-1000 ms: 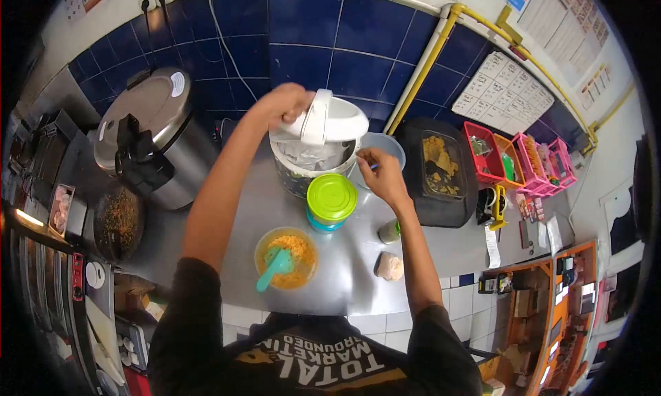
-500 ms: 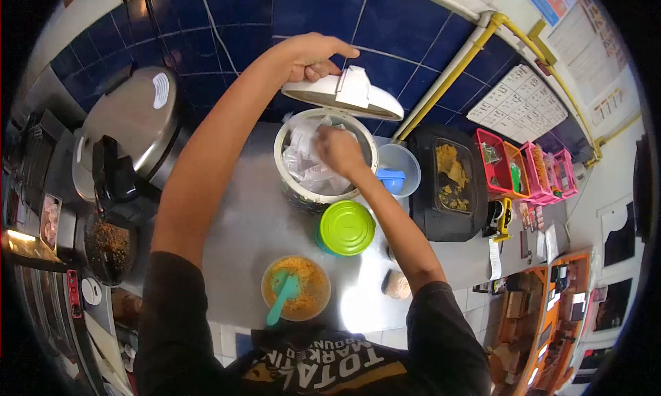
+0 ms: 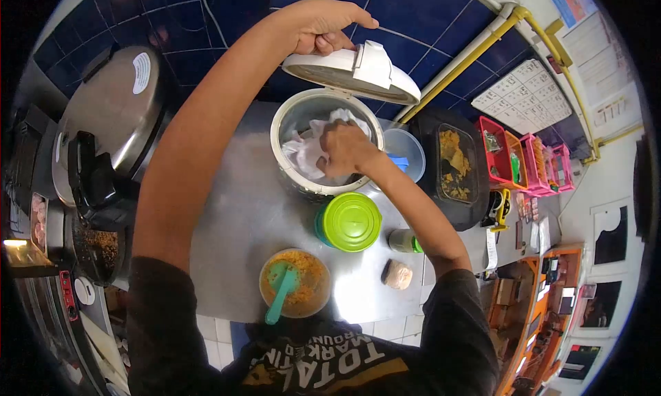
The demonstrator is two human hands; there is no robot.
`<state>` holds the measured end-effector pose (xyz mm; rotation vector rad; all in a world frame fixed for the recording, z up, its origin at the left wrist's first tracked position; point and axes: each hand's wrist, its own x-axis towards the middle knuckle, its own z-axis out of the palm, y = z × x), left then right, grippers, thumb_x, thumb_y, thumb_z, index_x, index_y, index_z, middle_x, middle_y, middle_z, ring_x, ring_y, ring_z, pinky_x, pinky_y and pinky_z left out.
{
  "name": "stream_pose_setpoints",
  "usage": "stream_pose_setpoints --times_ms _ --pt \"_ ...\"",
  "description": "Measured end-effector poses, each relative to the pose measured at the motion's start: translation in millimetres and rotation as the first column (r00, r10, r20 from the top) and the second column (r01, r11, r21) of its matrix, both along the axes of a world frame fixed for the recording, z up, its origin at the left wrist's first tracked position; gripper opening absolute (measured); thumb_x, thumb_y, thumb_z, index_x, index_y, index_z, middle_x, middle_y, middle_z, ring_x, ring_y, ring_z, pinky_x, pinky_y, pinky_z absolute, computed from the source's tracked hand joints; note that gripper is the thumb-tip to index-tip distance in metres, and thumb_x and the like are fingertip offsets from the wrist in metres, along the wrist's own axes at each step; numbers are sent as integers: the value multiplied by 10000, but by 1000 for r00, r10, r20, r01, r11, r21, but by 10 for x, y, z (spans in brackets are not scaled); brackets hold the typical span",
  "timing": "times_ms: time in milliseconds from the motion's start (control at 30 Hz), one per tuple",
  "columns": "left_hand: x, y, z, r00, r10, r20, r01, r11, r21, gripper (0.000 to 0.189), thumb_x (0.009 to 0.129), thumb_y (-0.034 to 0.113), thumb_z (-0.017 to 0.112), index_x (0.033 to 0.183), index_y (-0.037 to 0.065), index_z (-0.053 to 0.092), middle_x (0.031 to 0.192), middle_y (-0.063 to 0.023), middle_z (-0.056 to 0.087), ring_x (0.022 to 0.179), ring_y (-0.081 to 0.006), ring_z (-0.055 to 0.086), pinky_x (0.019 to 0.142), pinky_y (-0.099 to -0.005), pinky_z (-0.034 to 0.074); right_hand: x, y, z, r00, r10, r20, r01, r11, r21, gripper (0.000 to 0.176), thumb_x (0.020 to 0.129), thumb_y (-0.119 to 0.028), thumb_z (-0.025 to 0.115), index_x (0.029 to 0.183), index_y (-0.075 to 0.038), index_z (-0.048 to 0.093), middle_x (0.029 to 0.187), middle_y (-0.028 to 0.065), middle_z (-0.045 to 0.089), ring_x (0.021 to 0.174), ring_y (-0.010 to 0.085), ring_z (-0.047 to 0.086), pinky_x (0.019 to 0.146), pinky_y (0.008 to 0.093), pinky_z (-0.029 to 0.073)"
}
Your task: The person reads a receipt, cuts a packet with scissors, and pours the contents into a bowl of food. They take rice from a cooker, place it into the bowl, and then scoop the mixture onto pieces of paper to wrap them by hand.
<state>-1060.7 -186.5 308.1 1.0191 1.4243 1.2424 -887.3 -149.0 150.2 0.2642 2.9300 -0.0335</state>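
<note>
Moved in the last second: right hand (image 3: 348, 150) has gone from the clear tub (image 3: 406, 142) into the pot (image 3: 292, 182); the lid (image 3: 344, 72) is lifted higher.

Lower centre of frame: bowl (image 3: 328, 286) of orange food with a teal spoon (image 3: 281, 291) standing in it, on the steel counter (image 3: 234, 224). To its right, a small brown packet (image 3: 397, 274) and a small green-capped bottle (image 3: 403, 241).

Centre: green-lidded container (image 3: 351, 222), closed, just in front of the pot.

Above centre: pot, open, with a crumpled white bag (image 3: 306, 148) inside. Right hand is down in the pot, fingers curled onto the bag. It seems to grip a fold, though the knuckles hide the fingertips.

Upper centre: left hand (image 3: 323, 21), fingers wrapped tight over the lid's far edge, holding it tilted up above the pot.

Step, as judged: getting hold of the bag inside the open pot. Lifting it would call for a firm pinch and the lid kept raised.

Right: black tray (image 3: 451, 162) of fried bits. Upper left: big steel cooker (image 3: 117, 107).
</note>
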Motion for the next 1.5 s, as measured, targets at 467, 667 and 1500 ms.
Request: stream_pose_setpoints --times_ms 467,667,1500 --pt "-9 44 -78 996 58 -68 -54 997 48 744 886 302 711 1243 -285 427 543 -71 497 359 -2 213 315 -175 148 -16 -95 -258 879 -308 365 251 948 194 548 731 -420 781 1127 -53 685 1088 122 728 1003 265 717 817 377 570" --pt "16 34 -20 998 33 -47 -35 999 -27 719 897 301 698 1267 -256 435 682 -188 617 358 -5 215 310 -171 149 109 16 -467 869 -431 243 382 897 223 633 783 -317 752 1260 28 520 1090 170 710 980 298 717 809 415 574" --pt "662 -570 -1915 762 192 -619 -177 981 86 749 735 285 806 1302 -99 503 1264 -285 581 1211 -385 566 1038 -406 443 2861 -724 105 -346 -688 -638 551 401 -732 198 975 -132 462 975 23 586 807 135 632 750 203 589 706 354 468"
